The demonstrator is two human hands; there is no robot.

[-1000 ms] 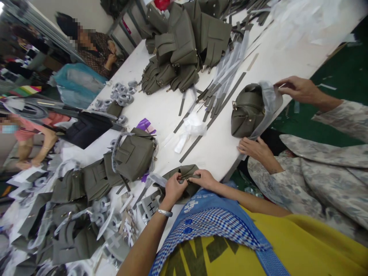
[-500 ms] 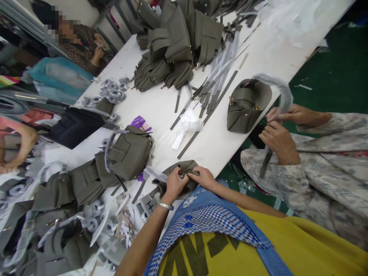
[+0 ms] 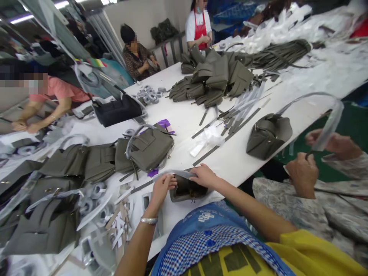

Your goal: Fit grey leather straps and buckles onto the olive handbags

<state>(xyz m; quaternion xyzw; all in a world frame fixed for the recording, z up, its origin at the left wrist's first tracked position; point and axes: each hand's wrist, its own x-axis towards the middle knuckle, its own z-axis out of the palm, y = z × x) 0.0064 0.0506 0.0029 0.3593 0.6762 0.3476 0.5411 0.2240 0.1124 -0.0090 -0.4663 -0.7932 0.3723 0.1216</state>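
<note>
An olive-grey handbag (image 3: 188,188) stands at the table's near edge in front of my apron, its dark inside facing up. A handle wrapped in clear film (image 3: 179,173) runs along its far side. At the bag's left end, my left hand (image 3: 163,188) has its fingers curled on the rim by the handle. My right hand (image 3: 205,177) grips the far right rim and the handle's end, thumb towards me. What lies under the fingertips is partly hidden. Another olive bag (image 3: 151,147) with a wrapped handle lies just beyond, to the left.
More bags (image 3: 100,163) line the left side beside tape rolls (image 3: 96,191) and paper scraps (image 3: 117,226). A bag pile (image 3: 214,73) and strips (image 3: 241,111) lie further back. On the right, a co-worker's hands (image 3: 304,172) hold the wrapped strap of an upright bag (image 3: 268,136).
My hands have moved apart from their pinch at the bag's middle to its two sides. The bag now shows its opening, handle along the far side. The view has tilted up.
</note>
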